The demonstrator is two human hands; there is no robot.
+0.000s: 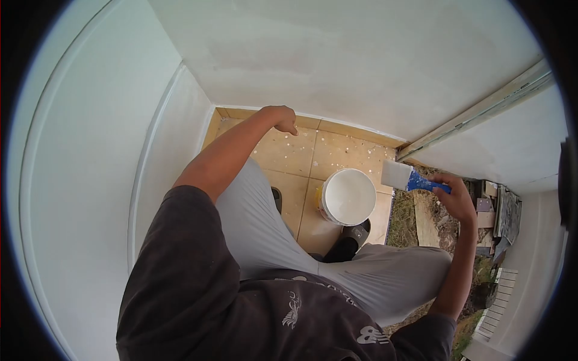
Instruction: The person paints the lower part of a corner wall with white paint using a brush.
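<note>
My right hand [456, 197] is closed around the blue handle of a wide paintbrush [397, 175], whose bristle end is coated white and points left. The brush hangs just right of a white bucket [349, 197], which stands on the tiled floor with white paint coating its inside. My left hand [283, 118] is stretched forward above the tiles, near the foot of the far wall, with its fingers curled in and nothing showing in them.
Tan floor tiles [288, 151] carry white splatters. A pale wall [337, 60] rises ahead, with white panels [84, 180] on the left. My shoe [356, 233] is close to the bucket. Beyond the floor's right edge lie grass and stacked boards [506, 216].
</note>
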